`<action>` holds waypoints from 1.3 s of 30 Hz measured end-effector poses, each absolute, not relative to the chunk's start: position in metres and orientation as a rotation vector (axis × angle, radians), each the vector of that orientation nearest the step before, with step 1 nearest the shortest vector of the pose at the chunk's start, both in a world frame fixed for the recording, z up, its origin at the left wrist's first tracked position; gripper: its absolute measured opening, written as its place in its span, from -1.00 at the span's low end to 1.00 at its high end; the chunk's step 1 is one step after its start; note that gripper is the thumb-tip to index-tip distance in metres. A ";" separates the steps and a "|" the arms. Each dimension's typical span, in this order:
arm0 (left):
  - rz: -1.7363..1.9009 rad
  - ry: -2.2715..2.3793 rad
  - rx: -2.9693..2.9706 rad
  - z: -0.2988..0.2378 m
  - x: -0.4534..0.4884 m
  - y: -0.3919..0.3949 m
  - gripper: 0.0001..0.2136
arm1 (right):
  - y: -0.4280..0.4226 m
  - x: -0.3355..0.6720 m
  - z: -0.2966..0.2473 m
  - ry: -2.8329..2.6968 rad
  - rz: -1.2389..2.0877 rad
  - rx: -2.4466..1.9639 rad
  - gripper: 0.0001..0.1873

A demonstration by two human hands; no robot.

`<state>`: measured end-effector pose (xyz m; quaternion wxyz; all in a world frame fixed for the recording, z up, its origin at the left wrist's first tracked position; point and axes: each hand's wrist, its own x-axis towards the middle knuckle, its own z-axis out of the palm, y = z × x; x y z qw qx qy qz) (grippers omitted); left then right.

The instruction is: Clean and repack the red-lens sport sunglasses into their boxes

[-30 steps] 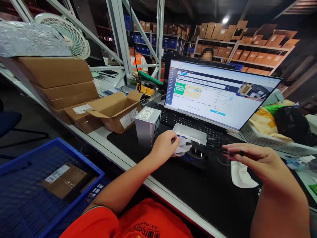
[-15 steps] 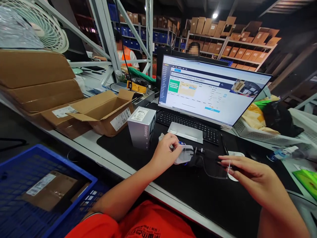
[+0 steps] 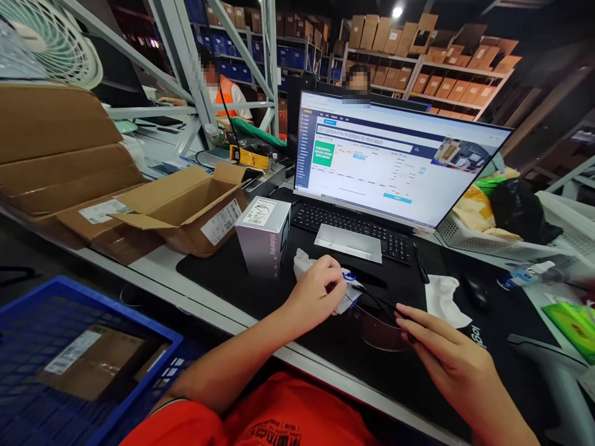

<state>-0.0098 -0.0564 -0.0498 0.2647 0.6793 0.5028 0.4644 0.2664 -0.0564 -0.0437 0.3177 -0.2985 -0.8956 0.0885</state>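
My left hand (image 3: 316,290) is closed, pinching a crumpled white wrapper (image 3: 303,265) with blue marks, part of which sticks out on both sides of the fingers. My right hand (image 3: 446,347) has its thumb and fingers closed on a pair of glasses (image 3: 383,334) with dark thin temples and a large clear lens. The glasses hang low over the black desk mat, their far end close to the wrapper at my left hand. A silver box (image 3: 263,238) with printed lettering stands upright left of my left hand.
A silver tray-like piece (image 3: 348,243) lies against the keyboard (image 3: 362,226) below the monitor (image 3: 372,161). To the right are a white tissue (image 3: 446,301), a mouse (image 3: 474,291) and a spray bottle (image 3: 523,275). An open carton (image 3: 204,210) and blue crate (image 3: 153,341) are left.
My right hand has moved left and slightly down, turning the glasses closer to my left hand. The white tissue it partly covered now shows fully. My view has shifted slightly.
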 end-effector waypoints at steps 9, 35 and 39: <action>1.086 1.383 2.016 -0.035 -0.024 -0.054 -0.70 | -0.056 0.245 -0.062 -2.221 0.250 -0.809 -0.65; -0.029 0.675 2.644 0.048 0.037 0.032 -0.80 | -0.059 0.236 -0.059 -2.135 0.146 -0.788 -0.66; 0.239 0.724 2.510 0.040 0.048 0.029 -0.66 | -0.072 0.258 -0.080 -1.899 0.446 -1.047 -0.77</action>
